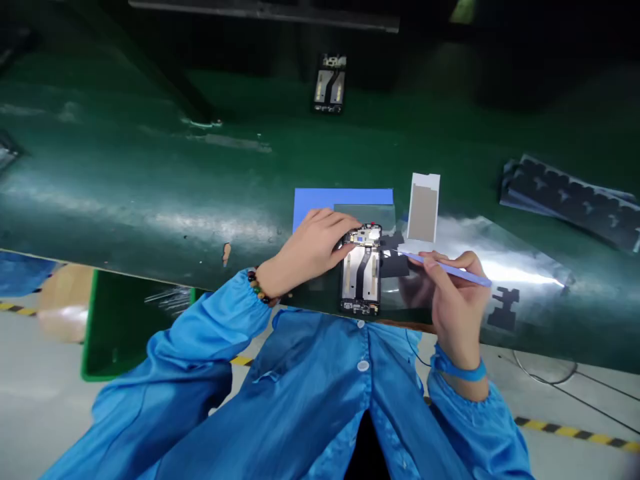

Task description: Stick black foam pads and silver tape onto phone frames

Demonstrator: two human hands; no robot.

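As I read it, near to far:
Coat: blue work coat (320, 400) fills the bottom of my view, buttoned down the front.
Right wrist: blue strap (460, 368) around it.
Left wrist: bead bracelet (257, 287) at the cuff.
Right hand: right hand (457, 303) with fingers pinched together on a thin blue stick (450, 269); its tip points left toward the phone frame, just beside its top right corner.
Black piece: flat black cutout (504, 308) on clear film, right of the right hand.
Phone frame: opened phone frame (361, 270) lies flat near the front edge of the counter (150, 193), between my two hands, insides showing.
Left hand: left hand (313, 247) with fingers closed down on the top left corner of the phone frame, pressing it.
Blue mat: blue sheet (320, 199) behind the phone frame, partly under the left hand.
White card: white backing card (424, 207) with a grey pad, just right of the blue sheet.
Black sheets: stack of dark sheets (570, 197) far right.
Far: second phone frame (330, 83) well apart, up the green counter.
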